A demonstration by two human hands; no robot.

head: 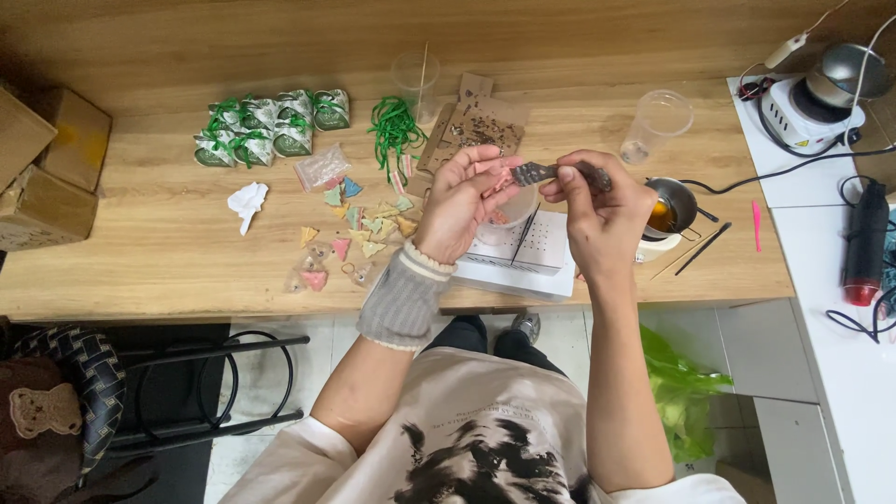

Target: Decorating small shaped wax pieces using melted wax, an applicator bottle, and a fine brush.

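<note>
Wooden worktop (168, 252) spreads under me, and I see both of my hands raised just above its front edge. My left hand (462, 201), with a grey knit cuff (403, 301) at the wrist, curls its fingers around a small pink piece (499, 179), pinching it at the fingertips. My right hand (602, 210) pinches the handle of a small dark spoon (551, 172), whose bowl points left and touches or nearly touches the pink piece; I cannot tell which. Both sit between my two hands, over a clear cup (513, 210) on a white box (523, 257).

To the left of my left hand lie scattered small triangular sachets (359, 229) in pink, yellow and pale green, a crumpled white scrap (247, 203), and farther back a cluster of green-ribboned wrapped packets (271, 123). A tangle of green ribbon (395, 126) lies beside a brown card (476, 126) strewn with dark bits. An empty plastic cup (658, 121) stands behind my right hand, and a small metal pot (672, 207) holding amber liquid sits just beside it. Cardboard boxes (42, 168) rest at the worktop's far left.
</note>
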